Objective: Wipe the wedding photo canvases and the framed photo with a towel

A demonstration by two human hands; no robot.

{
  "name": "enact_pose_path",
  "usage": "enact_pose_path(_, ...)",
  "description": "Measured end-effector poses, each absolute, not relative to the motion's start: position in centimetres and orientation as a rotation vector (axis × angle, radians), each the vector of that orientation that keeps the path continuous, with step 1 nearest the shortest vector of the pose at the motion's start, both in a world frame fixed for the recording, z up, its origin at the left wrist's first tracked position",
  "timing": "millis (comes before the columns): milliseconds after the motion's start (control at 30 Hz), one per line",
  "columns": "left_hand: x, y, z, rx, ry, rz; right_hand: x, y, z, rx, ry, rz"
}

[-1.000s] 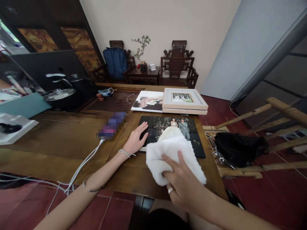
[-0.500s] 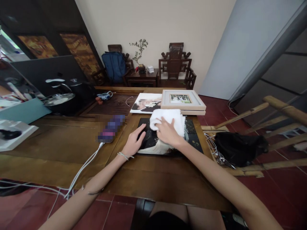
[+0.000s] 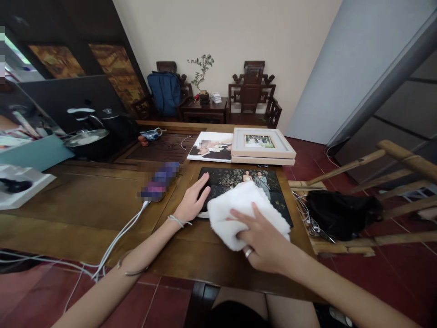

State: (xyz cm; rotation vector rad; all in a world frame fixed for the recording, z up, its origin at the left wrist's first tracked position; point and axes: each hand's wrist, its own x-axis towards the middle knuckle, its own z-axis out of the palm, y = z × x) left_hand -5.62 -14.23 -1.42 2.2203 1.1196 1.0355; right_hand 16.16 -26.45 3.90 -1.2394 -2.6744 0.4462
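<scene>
A dark photo print (image 3: pixel 220 177) of a couple lies flat on the wooden table (image 3: pixel 191 255) in front of me. My left hand (image 3: pixel 194 200) rests at its left edge, fingers stretched out and holding nothing. In my right hand (image 3: pixel 261 237) is a folded white towel (image 3: pixel 239 207), gripped by the fingers. The towel covers the lower middle and near edge of the print. A ring shows on a right-hand finger.
Behind the print lie a white photo panel (image 3: pixel 210 148) and stacked framed pictures (image 3: pixel 262 145). A phone (image 3: pixel 160 182) with white cables is to the left. A bamboo chair (image 3: pixel 399 159) holding a black bag (image 3: pixel 341 212) stands at the right.
My right hand has drawn the towel from the print's upper middle toward me, over its near edge. The couple's picture now shows. My left hand has stayed at the left edge.
</scene>
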Motion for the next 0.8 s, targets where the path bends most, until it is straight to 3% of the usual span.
enact_pose_path(267, -5.2, -14.0, -1.8, 2.404, 1.168, 0.919, 19.5, -18.7, 3.9, -1.636, -2.388, 0.214)
enact_pose_path(600, -5.7, -13.8, -2.3, 2.376, 1.168, 0.936, 10.1, -10.8, 4.5, -1.476, -2.332, 0.304)
enact_pose_path(800, -5.6, -13.9, -2.0, 2.338, 1.131, 0.941, 15.5, -12.3, 4.0, -1.533, -2.275, 0.287)
